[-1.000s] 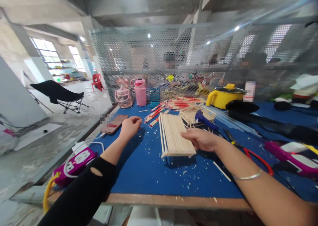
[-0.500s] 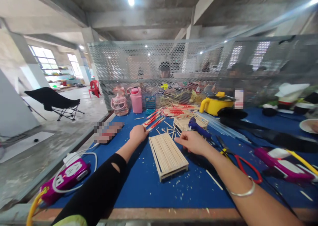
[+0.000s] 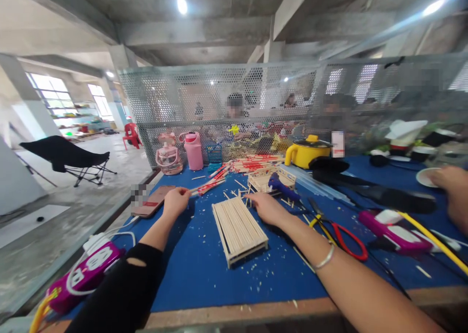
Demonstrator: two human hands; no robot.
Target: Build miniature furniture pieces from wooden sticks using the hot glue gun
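Note:
My left hand is closed in a pinch at the near end of a red-and-white chopstick packet, left of the slatted stick panel. That panel, built from pale wooden sticks with a raised frame beneath, lies on the blue tabletop between my hands. My right hand is at the panel's far right corner, fingers drawn together beside short loose sticks; what they hold, if anything, is too small to make out. Behind it rest a blue glue gun and a railed stick frame.
More chopstick packets are heaped at the back, near a yellow pot and clear glue sticks. Pliers and purple power strips are at right. A phone lies left. Another person's hand touches a white bowl.
My left hand has moved left, drawing the chopstick packet's end with it. My right hand has shifted slightly toward the loose sticks. Another person's hand has come in at the right.

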